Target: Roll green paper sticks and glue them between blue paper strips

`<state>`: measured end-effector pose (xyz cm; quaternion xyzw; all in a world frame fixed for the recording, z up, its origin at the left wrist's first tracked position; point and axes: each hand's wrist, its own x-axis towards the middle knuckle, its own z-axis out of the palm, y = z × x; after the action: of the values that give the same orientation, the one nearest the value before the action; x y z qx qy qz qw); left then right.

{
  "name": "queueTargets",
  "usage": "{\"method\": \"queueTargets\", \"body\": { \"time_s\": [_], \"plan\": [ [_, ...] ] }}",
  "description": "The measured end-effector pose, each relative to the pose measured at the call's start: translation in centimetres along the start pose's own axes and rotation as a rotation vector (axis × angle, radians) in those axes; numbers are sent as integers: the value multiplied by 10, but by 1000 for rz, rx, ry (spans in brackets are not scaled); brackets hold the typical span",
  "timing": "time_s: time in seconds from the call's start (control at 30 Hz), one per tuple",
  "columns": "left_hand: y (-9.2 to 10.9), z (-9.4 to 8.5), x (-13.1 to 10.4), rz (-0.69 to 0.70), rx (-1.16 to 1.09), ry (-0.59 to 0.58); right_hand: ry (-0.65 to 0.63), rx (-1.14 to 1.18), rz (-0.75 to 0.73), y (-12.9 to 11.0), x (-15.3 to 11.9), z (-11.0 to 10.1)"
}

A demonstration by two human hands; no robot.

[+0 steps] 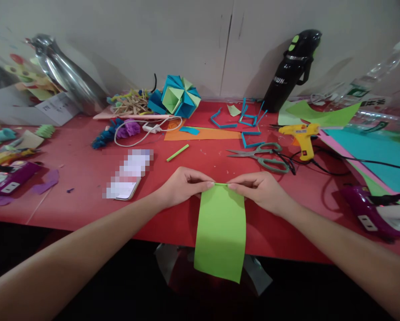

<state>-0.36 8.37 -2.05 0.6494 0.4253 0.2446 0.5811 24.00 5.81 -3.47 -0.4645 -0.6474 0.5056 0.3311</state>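
A strip of light green paper point(220, 227) hangs from both my hands over the table's front edge. Its top edge is rolled or folded over into a narrow band. My left hand point(186, 183) pinches the left end of that band between thumb and fingers. At the right end, my right hand point(258, 189) pinches it the same way. Beyond my left hand lies a thin green paper tube point(177, 153). A phone point(129, 174) rests to the left of that hand. Scissors with green handles point(258, 156) lie partly open beyond my right hand.
A yellow glue gun point(302, 136) with a black cord lies right, near coloured paper sheets point(377, 154). A black bottle point(291, 71) and a blue-green paper ball point(178, 96) stand at the back. Purple power strips point(13, 176) flank the red table point(83, 187).
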Motion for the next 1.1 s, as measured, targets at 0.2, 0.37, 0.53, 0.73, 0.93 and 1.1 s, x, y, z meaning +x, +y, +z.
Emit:
{"method": "queueTargets", "body": {
  "time_s": [0.2, 0.37, 0.53, 0.73, 0.93, 1.1],
  "plan": [
    [-2, 0, 1, -20, -54, 11, 31, -7, 3, 0, 0, 1],
    [-2, 1, 2, -39, -73, 36, 23, 8, 29, -2, 0, 2],
    [-5, 1, 3, -33, -93, 61, 11, 49, 60, -3, 1, 3],
    [-8, 0, 4, -70, -173, 53, 15, 75, 61, -2, 1, 3],
    [-7, 2, 3, -47, -141, 89, 16, 63, 59, -1, 1, 3],
    [-5, 3, 3, -41, -127, 111, 16, 67, 64, -3, 1, 2]
  ]
}}
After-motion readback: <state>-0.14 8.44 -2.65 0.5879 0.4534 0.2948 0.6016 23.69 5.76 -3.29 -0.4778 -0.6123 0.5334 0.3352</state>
